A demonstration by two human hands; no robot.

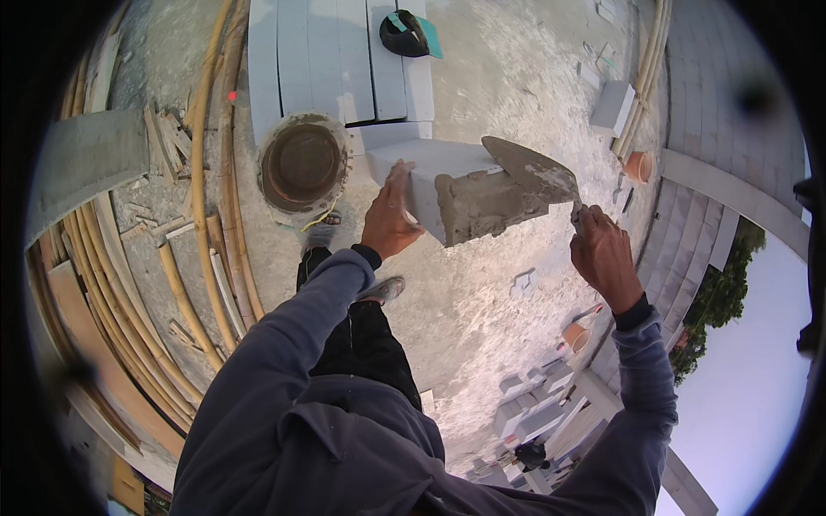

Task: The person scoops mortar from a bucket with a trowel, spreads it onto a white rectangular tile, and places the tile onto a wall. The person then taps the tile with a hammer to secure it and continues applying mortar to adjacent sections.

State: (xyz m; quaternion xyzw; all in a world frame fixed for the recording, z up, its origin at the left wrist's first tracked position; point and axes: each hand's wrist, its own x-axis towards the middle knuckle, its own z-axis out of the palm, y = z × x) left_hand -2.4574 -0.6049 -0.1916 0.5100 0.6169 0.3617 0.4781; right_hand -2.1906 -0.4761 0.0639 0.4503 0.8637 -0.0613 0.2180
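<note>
Pale grey block [422,157] sits aloft, right of a mortar-caked bucket [266,163]; wet mortar [465,211] coats one face. Over that lies a trowel [525,163], its handle inside the closed right hand [607,254]. The left hand [390,215], half open, clasps the block's left end.

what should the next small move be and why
Probably a light pass of the trowel across the mortar: the coat looks rough with ragged edges, the blade is already over its right end in the right hand, and the left hand is on the end of the block, which could steady it.
</note>
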